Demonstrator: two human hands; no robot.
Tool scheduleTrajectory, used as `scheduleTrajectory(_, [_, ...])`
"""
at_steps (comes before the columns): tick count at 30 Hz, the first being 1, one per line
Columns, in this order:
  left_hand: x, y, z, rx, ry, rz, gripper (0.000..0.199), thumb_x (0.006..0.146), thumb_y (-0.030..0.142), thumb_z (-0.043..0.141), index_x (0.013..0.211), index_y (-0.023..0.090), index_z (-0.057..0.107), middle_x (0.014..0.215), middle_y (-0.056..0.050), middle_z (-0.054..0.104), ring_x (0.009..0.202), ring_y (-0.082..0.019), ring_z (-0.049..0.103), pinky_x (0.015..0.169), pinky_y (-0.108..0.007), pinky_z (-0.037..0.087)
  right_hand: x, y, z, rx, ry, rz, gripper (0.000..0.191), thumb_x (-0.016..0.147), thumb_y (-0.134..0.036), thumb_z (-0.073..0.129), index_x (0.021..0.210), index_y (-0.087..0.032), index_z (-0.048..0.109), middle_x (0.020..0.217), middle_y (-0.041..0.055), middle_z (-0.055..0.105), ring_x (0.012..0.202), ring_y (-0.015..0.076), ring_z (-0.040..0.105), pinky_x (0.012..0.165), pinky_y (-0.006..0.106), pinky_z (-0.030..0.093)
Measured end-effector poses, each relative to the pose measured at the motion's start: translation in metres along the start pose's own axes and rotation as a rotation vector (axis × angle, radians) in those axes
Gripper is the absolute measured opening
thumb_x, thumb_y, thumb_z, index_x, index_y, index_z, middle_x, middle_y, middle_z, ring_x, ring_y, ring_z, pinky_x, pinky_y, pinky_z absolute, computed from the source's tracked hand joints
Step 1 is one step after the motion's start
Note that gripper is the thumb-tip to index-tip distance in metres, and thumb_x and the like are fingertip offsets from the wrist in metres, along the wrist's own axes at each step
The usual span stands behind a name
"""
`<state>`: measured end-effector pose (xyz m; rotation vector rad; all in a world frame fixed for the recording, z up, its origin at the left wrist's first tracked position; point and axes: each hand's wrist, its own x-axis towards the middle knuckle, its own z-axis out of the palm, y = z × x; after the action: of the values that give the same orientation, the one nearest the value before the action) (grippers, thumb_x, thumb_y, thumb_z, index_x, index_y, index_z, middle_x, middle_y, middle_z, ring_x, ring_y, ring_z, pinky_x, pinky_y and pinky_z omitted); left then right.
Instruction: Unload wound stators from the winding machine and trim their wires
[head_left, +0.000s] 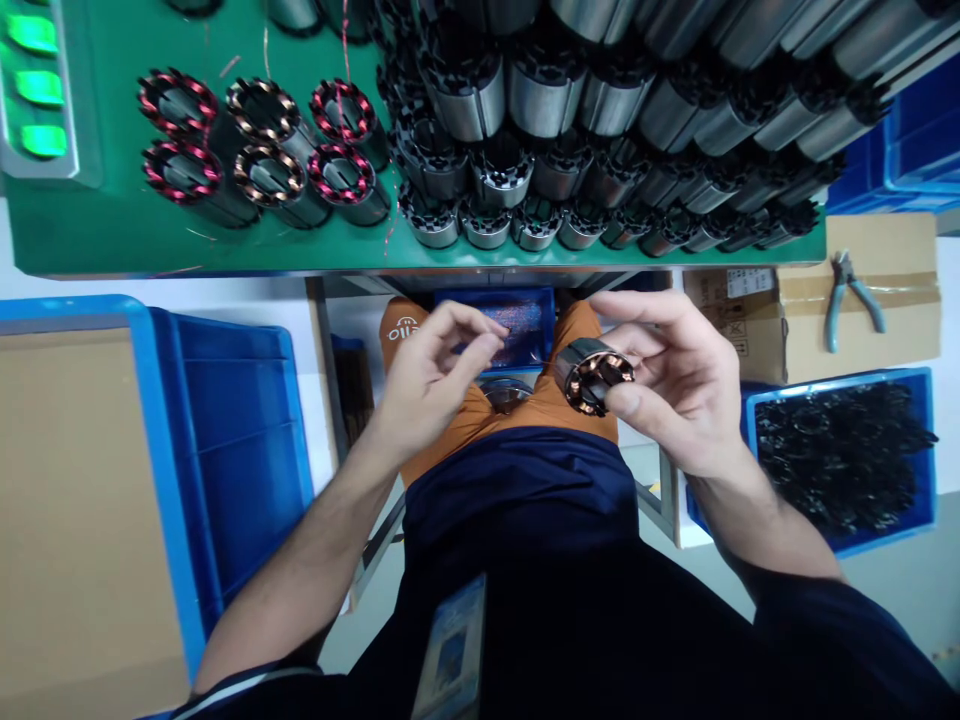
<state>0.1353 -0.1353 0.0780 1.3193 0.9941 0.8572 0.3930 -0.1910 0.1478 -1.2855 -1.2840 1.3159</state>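
Over my lap, my right hand [675,380] holds a metal motor stator [581,370] with copper windings, its open end tilted toward me. My left hand [439,375] is to the left of it, thumb and forefinger pinched together; a thin wire seems to run between the pinch and the stator, but what the fingertips hold is too small to name. Beyond the hands, wound stators [341,175] with red and copper coils stand on the green table [285,255]. Many stators without visible windings [536,222] are stacked to their right.
Below the table edge sits a blue bin [536,300] with wire scraps. Pliers [844,270] lie on a cardboard box [900,330] at right, above a blue crate [934,450] of black parts. Blue crates [225,440] stand at left.
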Motion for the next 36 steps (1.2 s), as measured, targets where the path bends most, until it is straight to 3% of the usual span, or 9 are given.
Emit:
scheduleTrajectory(4, [-0.01, 0.034, 0.0, 0.153, 0.074, 0.382, 0.066, 0.091, 0.061, 0.108, 0.138, 0.032, 0.072, 0.144, -0.002, 0.082, 0.142, -0.031, 0.08, 0.133, -0.055, 0.06, 0.002, -0.002, 0.007, 0.037, 0.009, -0.003, 0.069, 0.095, -0.049, 0.105, 0.156, -0.035, 0.074, 0.11, 0.0028, 0.087, 0.094, 0.0236, 0.086, 0.084, 0.035, 0.076])
scheduleTrajectory(7, [-0.02, 0.057, 0.008, 0.351, 0.043, 0.462, 0.076, 0.091, 0.06, 0.109, 0.153, 0.036, 0.073, 0.146, 0.001, 0.086, 0.144, -0.035, 0.082, 0.151, -0.067, 0.044, 0.002, 0.002, 0.013, 0.035, -0.008, 0.012, 0.077, 0.094, -0.054, 0.105, 0.161, -0.035, 0.072, 0.112, 0.0022, 0.087, 0.096, 0.0241, 0.086, 0.086, 0.036, 0.076])
scheduleTrajectory(12, [-0.029, 0.053, 0.017, 0.279, 0.064, 0.359, 0.071, 0.1, 0.05, 0.104, 0.162, 0.047, 0.069, 0.156, 0.003, 0.084, 0.127, -0.033, 0.091, 0.109, -0.051, 0.08, 0.004, 0.005, 0.013, -0.021, -0.088, -0.033, 0.081, 0.089, -0.06, 0.107, 0.159, -0.032, 0.077, 0.114, 0.0042, 0.084, 0.096, 0.022, 0.082, 0.084, 0.034, 0.073])
scheduleTrajectory(15, [-0.029, 0.048, 0.017, 0.315, 0.033, 0.478, 0.078, 0.101, 0.033, 0.104, 0.168, 0.049, 0.068, 0.156, 0.004, 0.084, 0.126, -0.026, 0.091, 0.112, -0.042, 0.078, 0.006, 0.003, 0.01, -0.105, -0.028, -0.119, 0.052, 0.088, -0.058, 0.108, 0.129, -0.03, 0.091, 0.111, 0.0062, 0.082, 0.097, 0.0231, 0.078, 0.083, 0.037, 0.072])
scheduleTrajectory(18, [-0.027, 0.048, 0.016, 0.385, 0.05, 0.574, 0.066, 0.101, 0.029, 0.102, 0.159, 0.049, 0.077, 0.137, 0.009, 0.091, 0.118, -0.024, 0.092, 0.112, -0.043, 0.076, 0.007, 0.0, 0.008, -0.117, 0.053, -0.198, 0.031, 0.094, -0.057, 0.104, 0.101, -0.03, 0.092, 0.094, 0.0055, 0.078, 0.085, 0.0231, 0.073, 0.079, 0.042, 0.071])
scheduleTrajectory(22, [-0.029, 0.053, 0.014, 0.416, 0.158, 0.476, 0.03, 0.1, 0.046, 0.102, 0.128, 0.047, 0.09, 0.122, 0.008, 0.092, 0.108, -0.027, 0.09, 0.103, -0.051, 0.077, 0.008, -0.001, 0.007, -0.085, 0.251, -0.193, 0.029, 0.102, -0.056, 0.098, 0.093, -0.031, 0.085, 0.086, 0.003, 0.072, 0.076, 0.0218, 0.068, 0.076, 0.043, 0.068])
scheduleTrajectory(25, [-0.029, 0.058, 0.015, 0.418, 0.239, 0.372, 0.025, 0.101, 0.06, 0.096, 0.12, 0.043, 0.09, 0.113, 0.005, 0.09, 0.111, -0.03, 0.086, 0.104, -0.056, 0.076, 0.006, 0.002, 0.009, -0.033, 0.392, -0.198, 0.025, 0.106, -0.054, 0.093, 0.095, -0.034, 0.082, 0.088, 0.0016, 0.069, 0.074, 0.0209, 0.066, 0.073, 0.042, 0.067])
scheduleTrajectory(30, [-0.026, 0.06, 0.02, 0.424, 0.282, 0.326, 0.032, 0.1, 0.066, 0.096, 0.116, 0.039, 0.089, 0.11, 0.003, 0.089, 0.109, -0.03, 0.083, 0.096, -0.052, 0.072, -0.004, 0.014, 0.017, -0.207, 0.215, -0.37, 0.04, 0.091, -0.061, 0.104, 0.12, -0.037, 0.092, 0.092, 0.0054, 0.076, 0.087, 0.0285, 0.074, 0.081, 0.05, 0.071])
scheduleTrajectory(36, [-0.021, 0.055, 0.024, 0.472, 0.33, 0.546, 0.024, 0.112, 0.055, 0.089, 0.123, 0.035, 0.084, 0.11, 0.003, 0.086, 0.1, -0.025, 0.079, 0.088, -0.046, 0.067, 0.002, 0.011, 0.015, -0.348, 0.205, -0.488, 0.018, 0.099, -0.05, 0.101, 0.099, -0.033, 0.093, 0.09, 0.0041, 0.08, 0.084, 0.0261, 0.076, 0.083, 0.048, 0.07])
